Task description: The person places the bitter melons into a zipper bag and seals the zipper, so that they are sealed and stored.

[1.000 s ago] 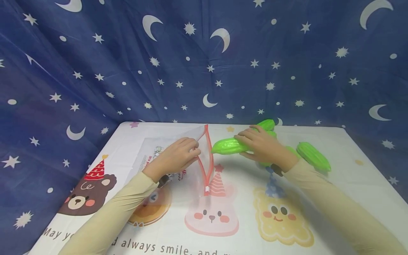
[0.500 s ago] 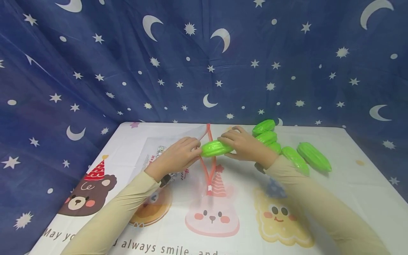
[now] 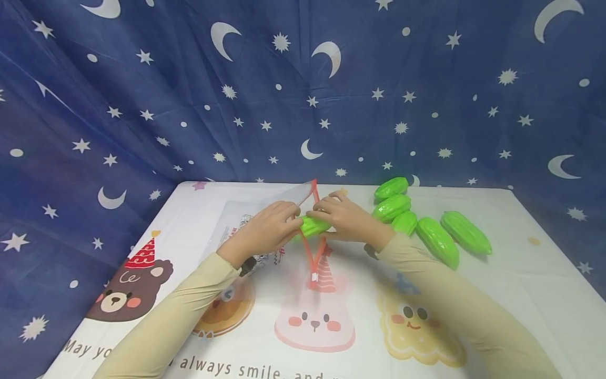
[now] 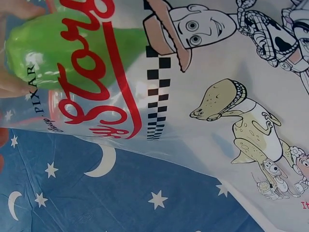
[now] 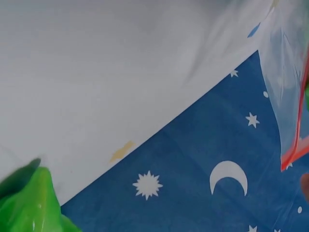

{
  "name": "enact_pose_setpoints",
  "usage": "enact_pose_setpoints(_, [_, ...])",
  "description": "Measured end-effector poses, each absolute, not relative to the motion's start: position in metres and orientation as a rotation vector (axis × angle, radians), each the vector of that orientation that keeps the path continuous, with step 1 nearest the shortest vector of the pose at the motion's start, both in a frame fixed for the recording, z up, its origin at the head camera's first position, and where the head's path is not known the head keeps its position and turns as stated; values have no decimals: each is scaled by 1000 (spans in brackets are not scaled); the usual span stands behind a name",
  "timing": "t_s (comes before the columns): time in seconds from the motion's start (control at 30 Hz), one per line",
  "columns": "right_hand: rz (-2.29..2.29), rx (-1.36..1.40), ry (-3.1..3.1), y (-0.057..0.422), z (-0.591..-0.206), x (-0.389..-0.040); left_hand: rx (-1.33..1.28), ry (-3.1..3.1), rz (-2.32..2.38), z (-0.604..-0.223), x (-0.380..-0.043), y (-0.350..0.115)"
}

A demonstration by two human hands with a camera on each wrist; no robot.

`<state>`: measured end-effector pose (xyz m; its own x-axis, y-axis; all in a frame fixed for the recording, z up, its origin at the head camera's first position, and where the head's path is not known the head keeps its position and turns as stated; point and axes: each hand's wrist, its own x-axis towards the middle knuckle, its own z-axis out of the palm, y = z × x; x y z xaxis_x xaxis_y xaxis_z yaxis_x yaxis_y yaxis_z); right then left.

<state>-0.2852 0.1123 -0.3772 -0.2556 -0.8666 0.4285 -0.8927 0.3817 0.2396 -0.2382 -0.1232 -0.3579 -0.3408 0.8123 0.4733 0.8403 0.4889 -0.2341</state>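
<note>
Just now the gourd (image 3: 314, 226) has moved left into the bag's (image 4: 193, 87) mouth, so it seems partly inside; the right hand (image 3: 347, 216) grips its outer end, the left hand (image 3: 265, 229) pinches the bag's edge

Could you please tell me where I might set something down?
The table is bare at its right end, beyond the rightmost green piece, and over the printed rabbit face between the sleeves. Crowded: the middle, where left hand, right hand and held piece meet the zip bag.
</note>
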Motion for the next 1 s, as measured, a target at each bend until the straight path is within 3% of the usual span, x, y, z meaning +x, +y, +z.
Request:
enact_pose_setpoints(0.43, [61, 1485, -2106, 102, -385, -289, -1358, -2167, -128, -359, -241, -120])
enact_pose_setpoints(1.0, [-13, 1358, -2259, 141, -375, -266, -1342, -2196, -98, -360, -239, -121])
